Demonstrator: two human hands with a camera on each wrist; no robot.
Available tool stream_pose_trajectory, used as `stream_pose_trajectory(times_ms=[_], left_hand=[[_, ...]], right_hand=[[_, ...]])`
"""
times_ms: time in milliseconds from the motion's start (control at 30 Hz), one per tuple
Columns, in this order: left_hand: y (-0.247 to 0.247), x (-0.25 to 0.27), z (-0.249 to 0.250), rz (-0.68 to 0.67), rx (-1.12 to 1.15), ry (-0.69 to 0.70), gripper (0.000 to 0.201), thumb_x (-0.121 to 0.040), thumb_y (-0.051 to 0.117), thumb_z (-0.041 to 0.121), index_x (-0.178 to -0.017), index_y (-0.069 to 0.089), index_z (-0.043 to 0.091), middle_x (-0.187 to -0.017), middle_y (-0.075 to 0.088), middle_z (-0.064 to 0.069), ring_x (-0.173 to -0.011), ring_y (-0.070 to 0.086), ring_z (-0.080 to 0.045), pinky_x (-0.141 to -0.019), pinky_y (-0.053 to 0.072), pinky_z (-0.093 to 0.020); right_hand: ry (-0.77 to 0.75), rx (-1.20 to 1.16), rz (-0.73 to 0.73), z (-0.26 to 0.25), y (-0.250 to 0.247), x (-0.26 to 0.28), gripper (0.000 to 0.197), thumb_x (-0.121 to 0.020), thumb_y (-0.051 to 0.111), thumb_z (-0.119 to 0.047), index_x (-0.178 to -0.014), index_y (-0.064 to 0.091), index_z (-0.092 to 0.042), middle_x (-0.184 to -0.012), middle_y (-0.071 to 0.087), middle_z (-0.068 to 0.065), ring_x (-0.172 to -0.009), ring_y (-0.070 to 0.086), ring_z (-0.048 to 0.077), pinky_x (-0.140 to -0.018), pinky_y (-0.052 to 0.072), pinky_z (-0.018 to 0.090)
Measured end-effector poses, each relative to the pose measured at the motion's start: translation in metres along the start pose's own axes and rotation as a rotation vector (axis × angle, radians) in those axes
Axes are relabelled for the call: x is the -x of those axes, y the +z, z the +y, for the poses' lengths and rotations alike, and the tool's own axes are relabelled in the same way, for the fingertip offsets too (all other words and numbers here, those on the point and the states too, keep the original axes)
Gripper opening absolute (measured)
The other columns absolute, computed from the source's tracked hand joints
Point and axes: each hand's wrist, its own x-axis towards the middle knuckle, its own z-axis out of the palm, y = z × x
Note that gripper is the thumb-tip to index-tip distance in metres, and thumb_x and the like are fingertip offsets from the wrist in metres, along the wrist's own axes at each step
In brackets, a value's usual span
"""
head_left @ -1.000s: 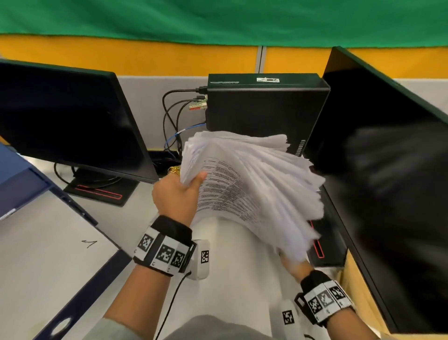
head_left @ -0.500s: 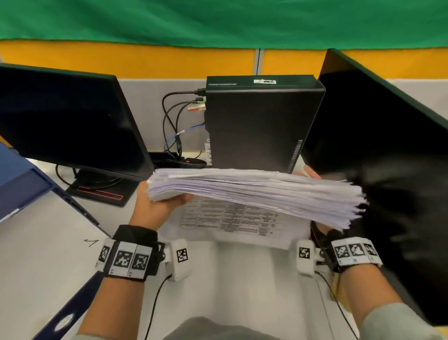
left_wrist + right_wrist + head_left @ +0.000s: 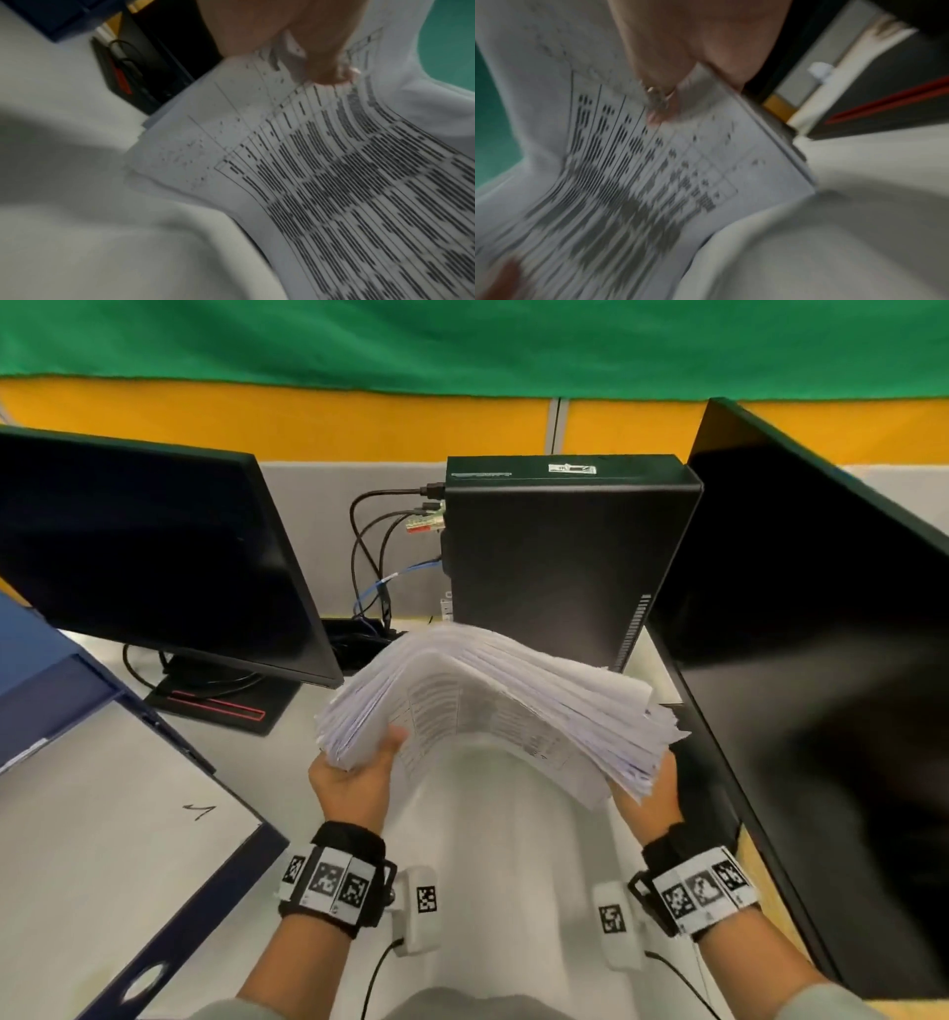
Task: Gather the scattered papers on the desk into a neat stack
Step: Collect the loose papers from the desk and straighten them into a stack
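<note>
A thick stack of printed white papers (image 3: 503,706) is held in the air above the white desk (image 3: 503,865), bowed upward in the middle like an arch. My left hand (image 3: 354,778) grips its left end, thumb on the near printed face. My right hand (image 3: 647,801) grips the right end, where the sheet edges lie ragged and fanned. In the left wrist view, the papers (image 3: 321,182) show lines of table text under my fingers (image 3: 331,67). The right wrist view is blurred: the papers (image 3: 634,172) curve under my fingers (image 3: 659,101).
A black monitor (image 3: 144,557) stands at the left, a black computer case (image 3: 560,557) with cables behind the papers, a second dark monitor (image 3: 821,660) at the right. A blue folder with a white sheet (image 3: 92,839) lies at the left.
The stack went from tilted and fanned, to level, and now arches upward in the middle. Both hands moved lower and closer to me while keeping hold of its ends.
</note>
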Motion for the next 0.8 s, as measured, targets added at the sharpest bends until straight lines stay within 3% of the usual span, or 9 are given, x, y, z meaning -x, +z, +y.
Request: stream_pose_trajectory(times_ms=[33, 67, 100, 233, 400, 500, 600, 700, 800], left_hand=[[-0.004, -0.001, -0.005, -0.016, -0.063, -0.049, 0.05, -0.068, 0.078, 0.003, -0.115, 0.059, 0.008, -0.1, 0.064, 0.001, -0.092, 0.062, -0.011, -0.072, 0.054, -0.017], [-0.009, -0.003, -0.013, -0.053, -0.102, -0.093, 0.057, -0.065, 0.08, 0.004, -0.117, 0.057, 0.009, -0.107, 0.063, -0.003, -0.098, 0.06, -0.018, -0.076, 0.053, -0.024], [-0.014, -0.004, -0.016, -0.083, -0.131, -0.129, 0.062, -0.063, 0.081, 0.004, -0.119, 0.055, 0.009, -0.111, 0.062, -0.005, -0.102, 0.058, -0.021, -0.076, 0.052, -0.027], [-0.023, -0.016, -0.02, -0.156, -0.146, -0.184, 0.058, -0.066, 0.077, -0.001, -0.119, 0.055, 0.008, -0.101, 0.064, 0.001, -0.1, 0.059, -0.022, -0.062, 0.047, -0.019], [-0.022, -0.019, -0.021, -0.162, -0.171, -0.19, 0.054, -0.068, 0.074, -0.005, -0.117, 0.056, 0.008, -0.105, 0.063, -0.004, -0.1, 0.059, -0.024, -0.063, 0.046, -0.02], [-0.023, -0.014, -0.02, -0.183, -0.159, -0.196, 0.051, -0.069, 0.073, -0.007, -0.116, 0.057, 0.008, -0.103, 0.063, -0.006, -0.097, 0.059, -0.023, -0.066, 0.048, -0.023], [-0.025, -0.007, -0.017, -0.193, -0.126, -0.184, 0.05, -0.071, 0.071, -0.007, -0.117, 0.057, 0.008, -0.096, 0.064, 0.0, -0.091, 0.059, -0.018, -0.066, 0.049, -0.023], [-0.026, -0.004, -0.019, -0.199, -0.112, -0.177, 0.052, -0.071, 0.072, -0.006, -0.119, 0.057, 0.008, -0.101, 0.065, -0.003, -0.094, 0.061, -0.02, -0.069, 0.051, -0.026], [-0.029, -0.005, -0.022, -0.209, -0.114, -0.174, 0.048, -0.071, 0.073, -0.004, -0.113, 0.06, 0.015, -0.102, 0.066, -0.002, -0.097, 0.062, -0.02, -0.079, 0.054, -0.036]], right_hand=[[0.032, 0.025, -0.074, 0.001, 0.005, -0.002, 0.05, -0.073, 0.076, -0.022, -0.113, 0.056, 0.001, -0.087, 0.072, -0.02, -0.084, 0.066, -0.004, -0.071, 0.052, 0.012], [-0.016, 0.094, -0.065, 0.01, -0.003, -0.006, 0.049, -0.074, 0.069, 0.006, -0.119, 0.05, 0.007, -0.095, 0.071, -0.01, -0.087, 0.066, -0.006, -0.068, 0.052, 0.01], [-0.045, 0.124, -0.069, 0.011, -0.007, -0.008, 0.054, -0.071, 0.066, 0.017, -0.121, 0.048, 0.006, -0.102, 0.068, -0.004, -0.088, 0.065, -0.008, -0.067, 0.053, 0.011], [-0.117, 0.152, -0.005, 0.0, -0.01, -0.015, 0.056, -0.072, 0.072, 0.002, -0.117, 0.049, -0.019, -0.112, 0.059, -0.004, -0.098, 0.061, 0.0, -0.082, 0.056, 0.026], [-0.241, 0.119, 0.141, -0.019, 0.013, -0.007, 0.064, -0.071, 0.067, -0.052, -0.124, 0.044, -0.025, -0.117, 0.053, -0.008, -0.103, 0.056, 0.002, -0.082, 0.051, 0.015], [-0.283, 0.217, 0.403, -0.03, 0.032, -0.003, 0.041, -0.075, 0.065, -0.048, -0.11, 0.053, -0.028, -0.113, 0.055, -0.006, -0.101, 0.053, 0.003, -0.081, 0.042, 0.011], [-0.217, 0.225, 0.53, -0.036, 0.043, -0.005, 0.022, -0.072, 0.067, -0.054, -0.084, 0.053, -0.042, -0.098, 0.055, -0.017, -0.103, 0.054, 0.016, -0.093, 0.048, 0.041], [-0.211, 0.28, 0.551, -0.036, 0.042, -0.011, 0.023, -0.069, 0.066, -0.059, -0.075, 0.051, -0.043, -0.092, 0.054, -0.019, -0.101, 0.057, 0.019, -0.094, 0.046, 0.051], [-0.248, 0.278, 0.506, -0.037, 0.039, -0.015, 0.016, -0.078, 0.068, -0.043, -0.075, 0.053, -0.04, -0.093, 0.054, -0.018, -0.101, 0.056, 0.017, -0.094, 0.047, 0.047]])
